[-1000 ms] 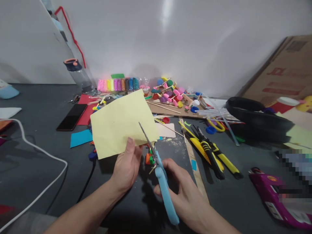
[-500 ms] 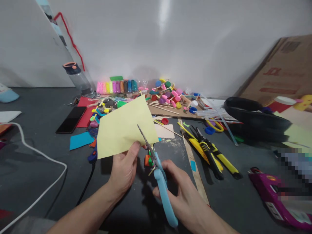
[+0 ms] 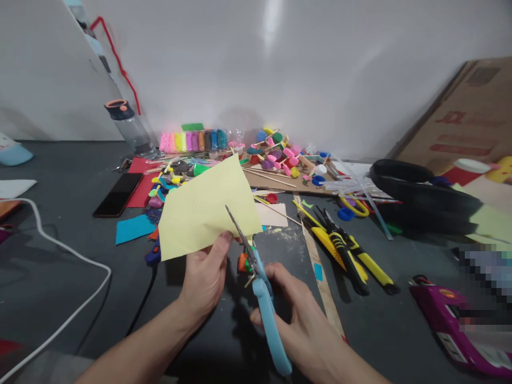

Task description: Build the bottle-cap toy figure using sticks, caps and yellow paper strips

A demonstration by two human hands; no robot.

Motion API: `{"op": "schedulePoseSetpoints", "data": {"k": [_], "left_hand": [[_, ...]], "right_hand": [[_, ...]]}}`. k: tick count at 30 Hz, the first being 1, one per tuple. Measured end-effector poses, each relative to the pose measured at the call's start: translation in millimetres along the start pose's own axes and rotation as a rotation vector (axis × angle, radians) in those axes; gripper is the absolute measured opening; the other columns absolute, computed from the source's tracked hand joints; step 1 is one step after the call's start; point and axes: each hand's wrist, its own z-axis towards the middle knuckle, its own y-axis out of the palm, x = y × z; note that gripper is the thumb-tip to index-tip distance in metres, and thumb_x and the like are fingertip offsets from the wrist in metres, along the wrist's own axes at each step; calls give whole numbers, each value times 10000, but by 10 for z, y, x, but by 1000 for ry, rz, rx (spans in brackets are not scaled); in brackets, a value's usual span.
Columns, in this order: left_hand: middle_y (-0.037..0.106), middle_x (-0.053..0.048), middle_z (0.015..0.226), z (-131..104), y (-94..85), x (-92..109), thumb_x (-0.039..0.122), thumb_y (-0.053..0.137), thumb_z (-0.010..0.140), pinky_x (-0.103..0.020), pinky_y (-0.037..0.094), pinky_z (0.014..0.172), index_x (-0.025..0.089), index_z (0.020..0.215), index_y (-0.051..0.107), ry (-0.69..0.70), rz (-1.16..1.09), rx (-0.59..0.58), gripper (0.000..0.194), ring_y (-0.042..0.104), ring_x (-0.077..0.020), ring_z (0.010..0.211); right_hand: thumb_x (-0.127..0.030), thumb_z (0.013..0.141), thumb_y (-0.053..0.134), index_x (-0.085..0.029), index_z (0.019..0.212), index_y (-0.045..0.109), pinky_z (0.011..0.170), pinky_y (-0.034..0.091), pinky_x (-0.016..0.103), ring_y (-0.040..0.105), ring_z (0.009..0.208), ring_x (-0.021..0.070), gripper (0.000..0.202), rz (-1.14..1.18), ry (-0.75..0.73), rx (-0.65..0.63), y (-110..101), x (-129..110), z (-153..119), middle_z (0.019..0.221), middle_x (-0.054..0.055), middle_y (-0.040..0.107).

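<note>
A sheet of pale yellow paper point(image 3: 208, 208) is held up over the dark table, gripped at its lower edge by my left hand point(image 3: 207, 274), thumb on top. My right hand point(image 3: 294, 314) is closed around the handles of light blue scissors point(image 3: 270, 325). One scissor blade lies in front of the paper's lower right part; the other blade is mostly hidden. Below the paper's right corner, a small orange and green piece point(image 3: 244, 262) shows behind the scissors.
Behind the paper are clay packets point(image 3: 194, 141), colourful small parts and a bottle point(image 3: 130, 128). A phone point(image 3: 119, 195) lies left. Yellow-black pliers point(image 3: 344, 250), a black band point(image 3: 424, 194) and a purple tool point(image 3: 452, 325) lie right.
The view has shifted slightly, so the background things sit a little further right. The hands, paper and scissors keep nearly the same pose.
</note>
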Motion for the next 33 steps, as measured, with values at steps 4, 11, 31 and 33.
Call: {"op": "schedulePoseSetpoints", "data": {"k": [4,11,31,33], "left_hand": [[812,-10,1079,1,1,6,225,919,664,-298,563,936,251,975,780,-10,3,7,341,714,-214,1115],[818,3,1070,-4,25,24,210,922,657,-267,573,919,272,979,787,-10,-5,11,354,715,-207,1129],[814,-10,1097,8,-11,-15,242,932,647,-349,534,1040,278,1044,786,-13,-1,23,425,698,-236,1176],[813,-9,1102,4,-15,-20,246,927,656,-348,526,1045,280,1059,782,-10,16,20,429,692,-235,1187]], "right_hand": [[-271,765,634,-238,864,561,691,441,262,562,756,155,127,14,4,-12,9,10,12,795,-39,605],[-283,770,639,-235,879,566,716,437,262,554,783,155,140,32,32,-28,11,39,5,811,-41,595],[-268,769,669,-232,871,569,665,427,246,561,759,150,148,63,52,-45,15,34,-14,791,-45,605],[-260,777,664,-233,872,569,668,431,246,555,752,147,137,63,46,-42,14,38,-16,788,-47,597]]}}
